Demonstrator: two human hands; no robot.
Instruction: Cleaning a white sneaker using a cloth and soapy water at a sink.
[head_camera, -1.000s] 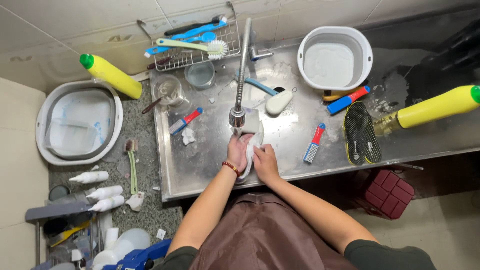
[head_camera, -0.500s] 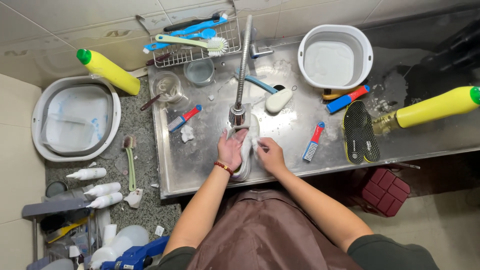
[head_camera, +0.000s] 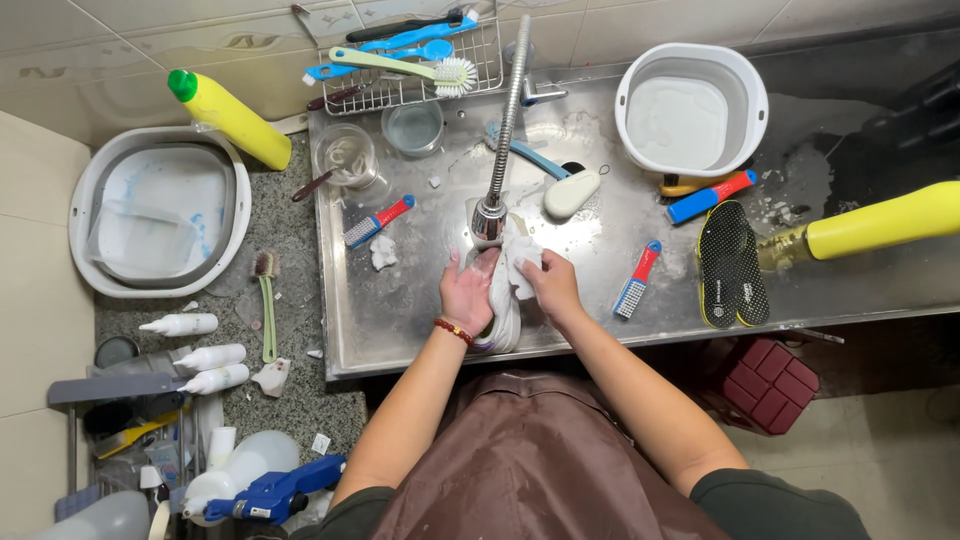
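Sneaker (head_camera: 503, 305), white, sits low in the steel sink (head_camera: 400, 310) just under the faucet head (head_camera: 488, 218). Left hand (head_camera: 468, 292) wraps its side; right hand (head_camera: 548, 283) closes on a white cloth (head_camera: 522, 258) pressed to the upper. A firm left grip (toe kept under the spout) would let the cloth scrub evenly. Compared with half a second ago, both hands sit closer together, tighter against the shoe.

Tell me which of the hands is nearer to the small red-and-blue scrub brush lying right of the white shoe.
Right. The right hand grips the white shoe just left of the red-and-blue scrub brush. The left hand holds the shoe's far side, farther from that brush.
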